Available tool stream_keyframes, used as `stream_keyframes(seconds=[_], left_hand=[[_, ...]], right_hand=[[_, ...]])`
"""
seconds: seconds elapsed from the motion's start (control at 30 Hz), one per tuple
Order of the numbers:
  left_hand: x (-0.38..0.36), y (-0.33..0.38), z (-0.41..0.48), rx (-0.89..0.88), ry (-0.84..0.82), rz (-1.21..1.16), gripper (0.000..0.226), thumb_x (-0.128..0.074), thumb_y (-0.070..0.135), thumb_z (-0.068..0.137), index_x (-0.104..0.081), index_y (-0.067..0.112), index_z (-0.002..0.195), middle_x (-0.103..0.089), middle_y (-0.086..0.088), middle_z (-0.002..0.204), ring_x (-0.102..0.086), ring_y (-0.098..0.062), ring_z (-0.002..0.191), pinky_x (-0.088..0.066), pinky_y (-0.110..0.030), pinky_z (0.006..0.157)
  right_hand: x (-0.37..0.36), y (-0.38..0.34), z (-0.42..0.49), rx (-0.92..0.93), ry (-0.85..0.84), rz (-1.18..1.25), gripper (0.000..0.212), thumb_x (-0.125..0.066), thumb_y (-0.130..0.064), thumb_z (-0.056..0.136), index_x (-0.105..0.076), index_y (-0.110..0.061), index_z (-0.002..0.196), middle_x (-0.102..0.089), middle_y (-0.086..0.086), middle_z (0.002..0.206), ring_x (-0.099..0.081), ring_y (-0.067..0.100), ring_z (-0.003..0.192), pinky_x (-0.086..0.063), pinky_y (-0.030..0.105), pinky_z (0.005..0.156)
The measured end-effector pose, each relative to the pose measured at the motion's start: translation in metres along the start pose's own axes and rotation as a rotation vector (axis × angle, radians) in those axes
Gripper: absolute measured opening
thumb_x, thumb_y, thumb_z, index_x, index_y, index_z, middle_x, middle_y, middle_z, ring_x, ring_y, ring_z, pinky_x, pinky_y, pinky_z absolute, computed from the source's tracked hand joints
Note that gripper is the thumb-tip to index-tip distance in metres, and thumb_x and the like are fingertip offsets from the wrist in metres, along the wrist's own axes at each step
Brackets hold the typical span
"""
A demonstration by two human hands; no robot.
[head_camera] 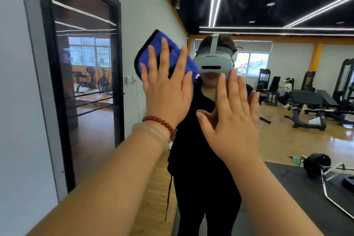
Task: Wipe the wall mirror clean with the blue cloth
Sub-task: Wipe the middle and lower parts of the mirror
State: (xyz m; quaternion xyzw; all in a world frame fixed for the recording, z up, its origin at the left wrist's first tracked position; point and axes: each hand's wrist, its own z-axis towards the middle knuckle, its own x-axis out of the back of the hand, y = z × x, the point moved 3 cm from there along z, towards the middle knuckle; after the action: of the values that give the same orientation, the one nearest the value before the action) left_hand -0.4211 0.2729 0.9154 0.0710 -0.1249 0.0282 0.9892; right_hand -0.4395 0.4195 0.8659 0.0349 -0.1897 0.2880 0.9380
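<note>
Blue cloth point(153, 51) pressed flat to wall mirror point(277, 140) under spread left hand point(166, 90); right hand point(231, 120), fingers straight, rests on the glass beside it. Judged wiping stage; next stroke needs even pressure.

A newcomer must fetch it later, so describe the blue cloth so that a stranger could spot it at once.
Start at the wall mirror, which fills most of the view and reflects the gym. On its glass, the left hand presses flat on the blue cloth, beside the white headset in the reflection. It is the only bright blue thing, folded, with dark edging.
</note>
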Motion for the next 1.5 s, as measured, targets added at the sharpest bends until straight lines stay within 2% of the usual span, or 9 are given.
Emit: stream_keyframes(seconds=[0.07, 0.27, 0.5, 0.73, 0.97, 1.17, 1.27, 1.4, 1.5], left_hand=[[-0.003, 0.02, -0.006, 0.123, 0.007, -0.038, 0.058, -0.019, 0.043, 0.098, -0.019, 0.028, 0.154, -0.006, -0.009, 0.162, 0.002, -0.034, 0.148, 0.006, -0.049, 0.117], [-0.009, 0.049, -0.033, -0.272, -0.155, 0.042, 0.055, -0.021, 0.045, 0.1, -0.014, 0.033, 0.153, -0.002, -0.007, 0.163, 0.005, -0.031, 0.148, 0.011, -0.044, 0.117], [-0.011, 0.076, -0.011, 0.247, -0.018, -0.063, 0.056, -0.022, 0.043, 0.1, -0.016, 0.03, 0.154, -0.002, -0.012, 0.162, 0.002, -0.037, 0.148, 0.003, -0.052, 0.117], [-0.022, 0.124, -0.055, -0.142, -0.18, -0.079, 0.055, -0.02, 0.045, 0.099, -0.011, 0.036, 0.153, 0.003, -0.003, 0.163, 0.013, -0.026, 0.147, 0.017, -0.04, 0.116], [-0.016, 0.115, -0.013, 0.279, -0.064, -0.048, 0.055, -0.014, 0.046, 0.098, -0.006, 0.039, 0.153, 0.008, -0.006, 0.162, 0.01, -0.035, 0.147, 0.009, -0.052, 0.115], [-0.033, 0.193, -0.065, -0.207, -0.205, -0.019, 0.057, -0.02, 0.045, 0.098, -0.008, 0.036, 0.153, 0.005, -0.002, 0.162, 0.011, -0.029, 0.148, 0.009, -0.051, 0.116], [-0.027, 0.18, -0.049, -0.084, -0.219, -0.046, 0.057, -0.026, 0.047, 0.101, -0.004, 0.041, 0.152, 0.015, 0.004, 0.16, 0.019, -0.024, 0.146, 0.016, -0.045, 0.114], [-0.025, 0.17, -0.024, 0.35, -0.114, -0.113, 0.056, -0.028, 0.043, 0.102, -0.004, 0.039, 0.153, 0.014, -0.003, 0.162, 0.014, -0.03, 0.147, 0.009, -0.051, 0.116], [-0.032, 0.208, -0.041, 0.21, -0.094, -0.099, 0.058, -0.019, 0.045, 0.099, -0.005, 0.035, 0.154, 0.008, -0.007, 0.162, 0.012, -0.033, 0.148, 0.009, -0.053, 0.115]], right_hand=[[0.006, 0.01, -0.001, -0.068, 0.023, 0.003, 0.087, -0.046, -0.055, 0.091, -0.005, -0.017, 0.157, 0.008, 0.006, 0.163, 0.013, 0.018, 0.149, 0.012, 0.04, 0.12], [0.026, 0.04, -0.004, -0.107, -0.008, 0.076, 0.088, -0.046, -0.051, 0.088, -0.001, -0.021, 0.157, 0.019, -0.001, 0.16, 0.022, 0.013, 0.146, 0.017, 0.034, 0.118], [0.032, 0.072, -0.015, -0.19, 0.023, 0.011, 0.079, -0.038, -0.06, 0.094, -0.004, -0.025, 0.157, 0.018, 0.001, 0.16, 0.02, 0.015, 0.146, 0.013, 0.038, 0.119], [0.042, 0.1, -0.026, -0.22, 0.119, 0.085, 0.064, -0.037, -0.038, 0.1, -0.013, -0.024, 0.157, 0.01, -0.002, 0.161, 0.019, 0.009, 0.145, 0.013, 0.032, 0.119], [0.067, 0.152, -0.034, -0.346, 0.159, 0.072, 0.067, -0.039, -0.042, 0.096, -0.018, -0.018, 0.156, -0.005, 0.013, 0.163, -0.003, 0.026, 0.149, -0.013, 0.045, 0.117], [0.065, 0.156, -0.035, -0.324, 0.108, 0.062, 0.064, -0.035, -0.045, 0.099, -0.013, -0.026, 0.156, 0.001, 0.01, 0.163, 0.002, 0.026, 0.15, 0.006, 0.033, 0.118], [0.071, 0.17, -0.04, -0.307, 0.077, 0.033, 0.065, -0.037, -0.051, 0.1, -0.008, -0.033, 0.156, 0.008, 0.004, 0.164, 0.009, 0.023, 0.15, 0.017, 0.031, 0.115], [0.078, 0.192, -0.045, -0.339, 0.012, 0.066, 0.071, -0.041, -0.058, 0.097, -0.004, -0.041, 0.154, 0.02, 0.005, 0.161, 0.022, 0.023, 0.147, 0.023, 0.034, 0.113], [0.073, 0.197, -0.045, -0.296, 0.001, 0.045, 0.068, -0.036, -0.059, 0.099, -0.001, -0.04, 0.155, 0.029, 0.001, 0.157, 0.031, 0.021, 0.143, 0.024, 0.036, 0.112]])
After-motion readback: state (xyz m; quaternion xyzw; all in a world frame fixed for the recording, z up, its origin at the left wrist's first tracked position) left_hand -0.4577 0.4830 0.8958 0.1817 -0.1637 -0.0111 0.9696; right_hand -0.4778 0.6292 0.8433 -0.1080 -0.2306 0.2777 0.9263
